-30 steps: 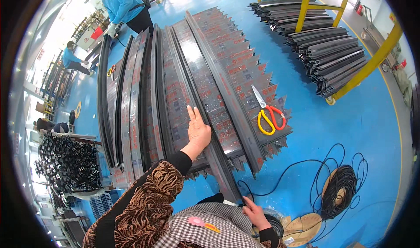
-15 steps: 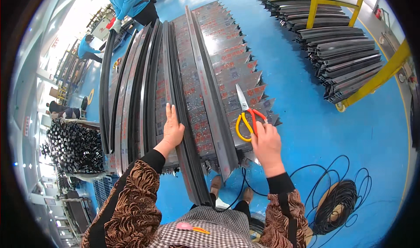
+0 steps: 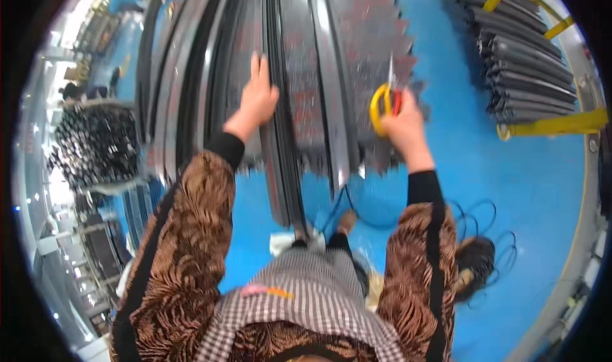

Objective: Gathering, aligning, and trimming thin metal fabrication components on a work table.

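Note:
My left hand lies on a long dark metal profile, with two fingers stretched forward along it and the thumb at its side. The profile's near end juts over the edge of the stack toward my apron. My right hand is closed around the handles of a pair of scissors, one loop yellow and one red. Their blades point away from me, over the right side of the stack. A second long profile lies between my hands. Motion blurs the right fingers.
Flat grey profiles with red print form the stack below. More dark profiles lie to the left. At the right stand a profile pile and a yellow frame. A black cord coil sits on the blue floor.
The view has tilted down toward my body, so the stack sits higher in it. My right hand has closed further round the scissors' handles. My left hand stays on the profile.

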The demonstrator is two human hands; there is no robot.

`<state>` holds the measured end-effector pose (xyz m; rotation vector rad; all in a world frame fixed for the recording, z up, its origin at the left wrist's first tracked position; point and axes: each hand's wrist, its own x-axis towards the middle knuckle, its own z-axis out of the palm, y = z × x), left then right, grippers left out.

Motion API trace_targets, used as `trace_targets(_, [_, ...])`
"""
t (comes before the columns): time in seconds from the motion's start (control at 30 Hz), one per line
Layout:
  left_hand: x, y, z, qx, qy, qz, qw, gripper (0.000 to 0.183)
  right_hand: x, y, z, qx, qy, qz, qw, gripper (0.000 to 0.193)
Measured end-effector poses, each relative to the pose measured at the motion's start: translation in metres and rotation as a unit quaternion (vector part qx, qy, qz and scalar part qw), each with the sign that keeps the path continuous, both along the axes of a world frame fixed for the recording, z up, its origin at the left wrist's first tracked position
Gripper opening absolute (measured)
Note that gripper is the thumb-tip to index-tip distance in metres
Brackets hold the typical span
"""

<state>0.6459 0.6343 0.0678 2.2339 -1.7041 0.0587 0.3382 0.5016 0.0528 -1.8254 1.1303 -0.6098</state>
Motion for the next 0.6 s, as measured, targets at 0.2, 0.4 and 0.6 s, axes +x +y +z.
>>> trace_targets(0.2, [0.019, 0.012, 0.004, 0.047, -0.093, 0.139, 0.985, 0.059, -0.05, 0.115, 0.057, 0.279, -0.362, 0.043, 0.888, 0.065])
trace_targets(0.4, [-0.053, 0.16, 0.046, -0.297, 0.396, 0.235, 0.837, 0.018, -0.13, 0.239, 0.053, 0.285, 0.051, 0.121, 0.95, 0.043])
trace_targets(0.6, [-0.186, 0.281, -0.013, 0.11, 0.752, 0.3, 0.576, 0.047, -0.123, 0.276, 0.03, 0.085, 0.19, 0.353, 0.912, 0.041])
